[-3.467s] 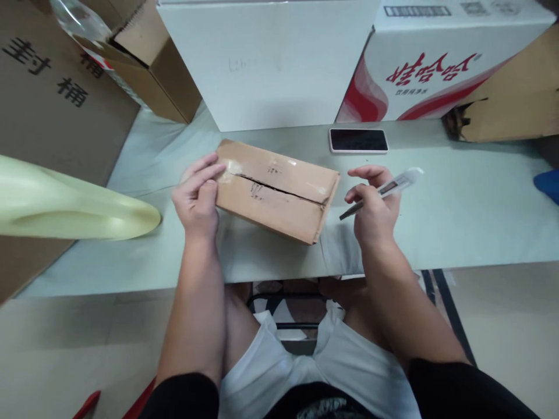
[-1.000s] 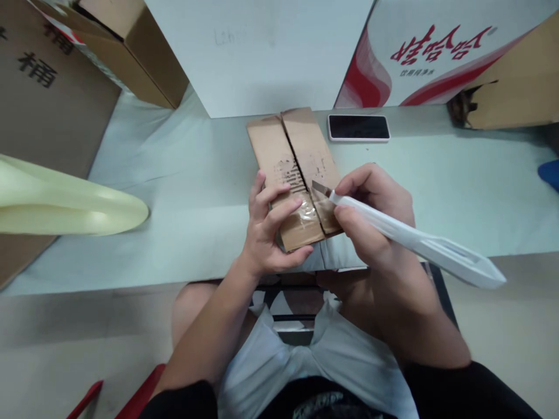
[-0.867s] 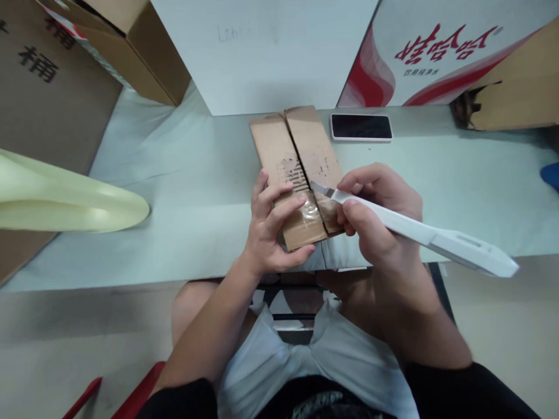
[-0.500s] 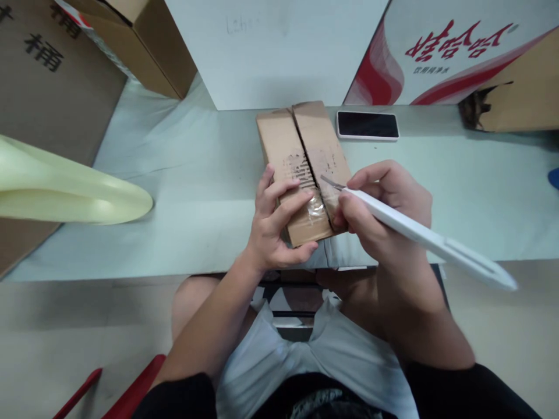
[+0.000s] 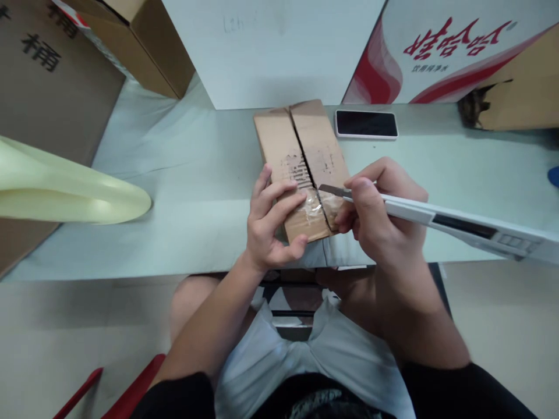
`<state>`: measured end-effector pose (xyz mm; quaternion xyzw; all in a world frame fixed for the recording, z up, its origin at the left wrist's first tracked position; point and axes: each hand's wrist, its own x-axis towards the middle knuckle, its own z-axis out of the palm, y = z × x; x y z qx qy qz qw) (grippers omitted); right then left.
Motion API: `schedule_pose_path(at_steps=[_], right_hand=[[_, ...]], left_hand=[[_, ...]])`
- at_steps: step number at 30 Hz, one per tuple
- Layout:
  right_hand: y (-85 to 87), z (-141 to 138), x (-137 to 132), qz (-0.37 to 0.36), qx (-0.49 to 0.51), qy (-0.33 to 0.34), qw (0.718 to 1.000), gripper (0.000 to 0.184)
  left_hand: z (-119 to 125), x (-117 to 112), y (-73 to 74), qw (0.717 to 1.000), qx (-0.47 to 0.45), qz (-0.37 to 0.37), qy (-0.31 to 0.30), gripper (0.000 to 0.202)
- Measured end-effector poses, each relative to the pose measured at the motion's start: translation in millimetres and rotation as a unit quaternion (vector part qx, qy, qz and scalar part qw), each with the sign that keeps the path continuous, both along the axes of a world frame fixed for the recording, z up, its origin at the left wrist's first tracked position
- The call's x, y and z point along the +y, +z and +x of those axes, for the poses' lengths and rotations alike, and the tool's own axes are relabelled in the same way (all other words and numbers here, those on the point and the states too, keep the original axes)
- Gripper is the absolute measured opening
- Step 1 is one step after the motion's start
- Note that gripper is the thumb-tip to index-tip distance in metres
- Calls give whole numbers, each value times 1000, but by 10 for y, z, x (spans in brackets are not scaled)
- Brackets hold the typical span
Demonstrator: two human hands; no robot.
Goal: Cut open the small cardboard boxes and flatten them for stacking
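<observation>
A small brown cardboard box (image 5: 301, 151) lies lengthwise on the pale table (image 5: 183, 203), its two top flaps meeting in a seam with clear tape near my end. My left hand (image 5: 271, 224) grips the box's near left corner, fingers laid over the top. My right hand (image 5: 378, 218) is closed on a white utility knife (image 5: 458, 221). The blade tip rests at the seam, on the taped patch. The knife's handle sticks out to the right.
A black phone (image 5: 365, 123) lies just right of the box's far end. Large white boxes (image 5: 279, 52) and a red-printed carton (image 5: 441, 52) stand behind. Brown cartons (image 5: 48, 81) are at left. A pale yellow tape roll (image 5: 65, 189) juts in from the left.
The box was turned from crosswise to lengthwise and my left hand moved to its near corner. In the last second the knife's blade dropped onto the taped seam and the handle swung flatter.
</observation>
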<state>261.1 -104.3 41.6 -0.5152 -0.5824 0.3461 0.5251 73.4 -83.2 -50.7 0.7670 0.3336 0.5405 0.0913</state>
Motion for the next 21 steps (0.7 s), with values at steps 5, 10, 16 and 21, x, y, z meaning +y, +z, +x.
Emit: schedule_pose_path(at_steps=[5,10,16,21], right_hand=[[-18,24,9,2,-55,8,998,30],[13,29,14,-11,-98,11,995,30],[29,14,13,-13,-122,2,992,31],[32,8,18,-11,-140,2,990,34]], left_hand=[[6,-10,-1,999,23,-11,30,60],[13,-12,0,999,27,-15,38,62],[13,-11,-4,1000,15,-2,19,55],[28,5,1,1000,-4,7,2,53]])
